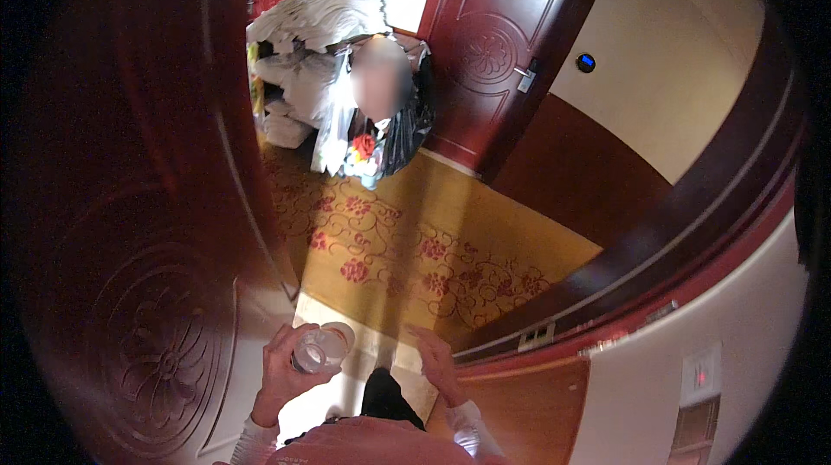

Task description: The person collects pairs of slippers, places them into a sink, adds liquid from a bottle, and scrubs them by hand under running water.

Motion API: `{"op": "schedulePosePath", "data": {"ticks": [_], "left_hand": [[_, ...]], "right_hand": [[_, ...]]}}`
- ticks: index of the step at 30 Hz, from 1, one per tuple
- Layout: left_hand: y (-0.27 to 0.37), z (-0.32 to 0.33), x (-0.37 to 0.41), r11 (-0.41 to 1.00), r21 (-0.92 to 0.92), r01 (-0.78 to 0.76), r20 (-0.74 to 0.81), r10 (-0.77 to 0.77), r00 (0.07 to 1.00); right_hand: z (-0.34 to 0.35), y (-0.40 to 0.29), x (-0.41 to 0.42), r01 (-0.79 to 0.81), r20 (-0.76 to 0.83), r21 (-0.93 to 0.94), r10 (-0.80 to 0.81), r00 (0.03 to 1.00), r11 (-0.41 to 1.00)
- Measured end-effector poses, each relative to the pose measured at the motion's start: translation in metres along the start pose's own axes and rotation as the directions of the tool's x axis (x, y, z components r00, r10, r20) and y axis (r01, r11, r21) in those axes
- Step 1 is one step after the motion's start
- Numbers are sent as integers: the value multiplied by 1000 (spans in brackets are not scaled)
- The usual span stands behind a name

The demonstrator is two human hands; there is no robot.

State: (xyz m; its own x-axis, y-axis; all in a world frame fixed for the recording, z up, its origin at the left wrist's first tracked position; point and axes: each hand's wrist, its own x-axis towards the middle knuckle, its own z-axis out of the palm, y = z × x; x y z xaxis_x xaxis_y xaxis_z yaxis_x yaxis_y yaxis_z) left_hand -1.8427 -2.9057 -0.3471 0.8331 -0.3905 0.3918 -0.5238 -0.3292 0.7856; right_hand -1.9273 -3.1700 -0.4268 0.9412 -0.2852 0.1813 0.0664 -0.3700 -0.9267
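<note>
Low in the head view, my left hand (290, 364) is closed around clear drinking glasses (314, 354), held with their round ends towards the camera; they seem to be a pair. My right hand (436, 359) is raised at the other side of my body, its fingers apart, with nothing in it. Both hands are above the pale threshold (350, 330) of a doorway. Beyond it, on the patterned carpet, stands a cart stacked with folded white linens (324, 13), with a black plastic bag (401, 143) and a whitish plastic bag (330, 124) hanging from it.
A carved dark red door (169, 341) stands close on the left, and the door frame (649, 263) curves past on the right. Across the corridor is another red door (490, 49) with a lever handle (524, 78). A red artificial-looking flower (363, 145) shows at the cart.
</note>
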Motion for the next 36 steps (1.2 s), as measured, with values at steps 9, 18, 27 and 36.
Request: {"op": "schedulePosePath", "data": {"ticks": [9,18,27,36], "left_hand": [[-68,102,200,994,-1,107,-62,-107,992],[-138,90,354,907,212,364,-257,-308,916],[-271,28,486,883,167,438,-570,-276,774],[-384,-50,605,883,64,466,-867,-182,464]], "right_hand": [[-83,68,261,42,-126,63,-34,991,997],[26,75,506,251,253,70,-261,932,965],[170,97,716,329,506,114,-340,793,937],[337,106,922,343,605,147,-359,711,928]]}}
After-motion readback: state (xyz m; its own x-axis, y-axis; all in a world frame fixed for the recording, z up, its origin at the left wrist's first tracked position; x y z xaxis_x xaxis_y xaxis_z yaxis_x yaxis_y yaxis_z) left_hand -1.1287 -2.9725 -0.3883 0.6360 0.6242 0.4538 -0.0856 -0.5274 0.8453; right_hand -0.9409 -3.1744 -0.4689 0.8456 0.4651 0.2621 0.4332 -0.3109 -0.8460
